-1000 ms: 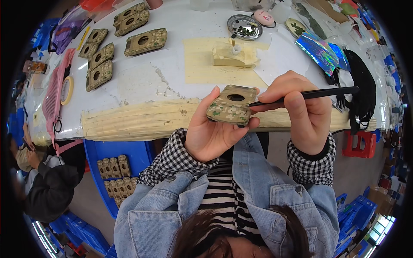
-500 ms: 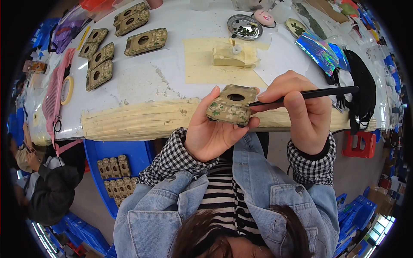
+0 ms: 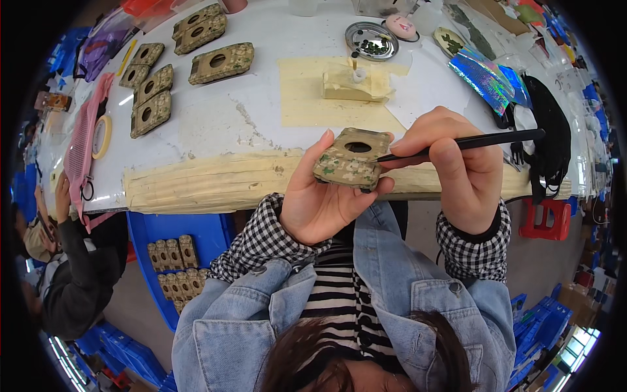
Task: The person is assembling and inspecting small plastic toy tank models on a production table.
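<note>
My left hand [image 3: 320,202] is closed around the edges of a camouflage model tank hull [image 3: 353,157], tilted up just above the table's near edge. The hull has a round dark hole in its top and green and tan blotches. In my right hand [image 3: 465,163] a slim black pair of tweezers [image 3: 499,139] is gripped like a pen. Its pointed tip touches, or nearly touches, the hull's right side by the hole. Whether the tip pinches anything is too small to tell. Several similar hulls [image 3: 222,64] lie at the table's far left.
A taped block [image 3: 356,85] stands beyond my hands, with a round metal dish [image 3: 356,53] of small dark green pieces behind it. Iridescent film [image 3: 483,78] and black cloth [image 3: 547,137] lie right. A blue bin [image 3: 145,228] holds more hulls below left. A co-worker [image 3: 81,274] sits left.
My hands, the hull and the tweezers have barely moved. At the left, the co-worker's arm has risen toward the table edge.
</note>
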